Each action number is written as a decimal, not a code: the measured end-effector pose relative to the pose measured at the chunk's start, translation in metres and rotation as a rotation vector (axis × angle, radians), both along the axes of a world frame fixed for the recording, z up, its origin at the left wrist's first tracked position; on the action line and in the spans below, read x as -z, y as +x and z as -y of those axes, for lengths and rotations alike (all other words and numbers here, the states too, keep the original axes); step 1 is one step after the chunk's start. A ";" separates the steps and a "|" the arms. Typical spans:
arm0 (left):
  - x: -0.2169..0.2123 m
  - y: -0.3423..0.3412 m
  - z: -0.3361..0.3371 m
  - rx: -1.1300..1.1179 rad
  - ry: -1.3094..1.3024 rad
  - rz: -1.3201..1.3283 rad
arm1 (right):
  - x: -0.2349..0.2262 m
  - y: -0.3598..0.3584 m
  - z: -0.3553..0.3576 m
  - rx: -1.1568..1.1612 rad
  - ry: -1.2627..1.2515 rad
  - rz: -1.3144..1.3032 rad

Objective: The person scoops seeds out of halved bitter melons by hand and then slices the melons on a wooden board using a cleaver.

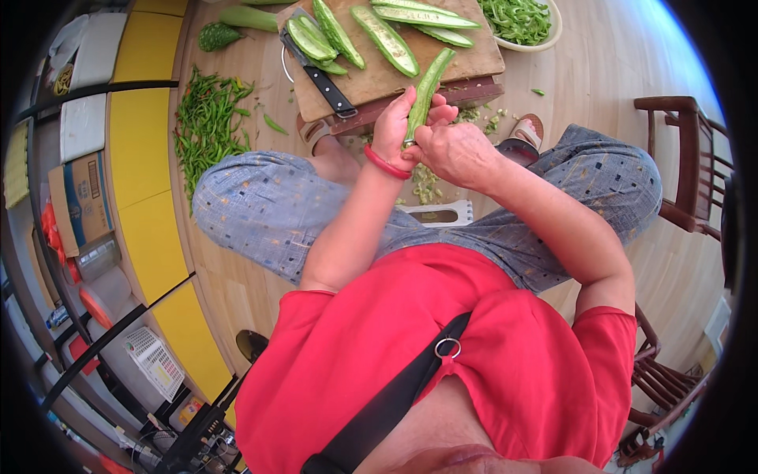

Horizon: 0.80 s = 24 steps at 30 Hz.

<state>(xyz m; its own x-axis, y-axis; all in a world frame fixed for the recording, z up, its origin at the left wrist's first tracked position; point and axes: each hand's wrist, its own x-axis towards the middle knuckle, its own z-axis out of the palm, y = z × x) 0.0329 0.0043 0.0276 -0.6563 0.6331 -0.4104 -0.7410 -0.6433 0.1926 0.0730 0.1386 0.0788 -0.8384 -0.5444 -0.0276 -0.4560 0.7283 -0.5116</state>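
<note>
Over the near edge of a wooden cutting board [379,67], my left hand [389,130], with a red bangle at its wrist, holds a long green cucumber half [427,93] upright and slightly tilted. My right hand [458,150] is closed at the lower end of that piece. A small shiny bit shows by its fingertips, but its kind is hidden. Several cucumber halves [384,41] lie on the board, pale seeded faces up on some. A knife [328,88] with a black riveted handle rests at the board's left edge.
A pile of green and red chillies [207,126] lies on the floor at left, near a dark green bumpy gourd [217,36]. A bowl of sliced greens [517,22] stands at far right. Pulpy scraps [426,186] lie between my feet. Wooden chairs [685,162] stand right, yellow-fronted shelves [150,213] left.
</note>
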 end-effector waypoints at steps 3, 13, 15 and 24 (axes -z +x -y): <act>0.000 0.000 0.000 -0.049 -0.006 0.008 | 0.002 -0.002 -0.001 -0.006 -0.065 -0.067; -0.028 -0.066 0.047 -0.502 -1.226 -0.656 | 0.031 0.007 -0.012 0.001 -0.036 -0.047; -0.030 -0.093 0.064 -0.512 -1.453 -0.642 | 0.035 0.005 -0.013 0.058 0.098 0.035; -0.001 -0.193 0.088 -0.505 -1.828 -0.492 | 0.034 0.004 -0.012 0.038 0.145 0.050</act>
<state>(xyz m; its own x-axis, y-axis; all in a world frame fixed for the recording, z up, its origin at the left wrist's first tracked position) -0.1599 -0.0839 0.0284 -0.8538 -0.5207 -0.0022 -0.2669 0.4339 0.8605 0.0767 0.1504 0.0444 -0.8540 -0.4996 -0.1453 -0.4035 0.8122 -0.4213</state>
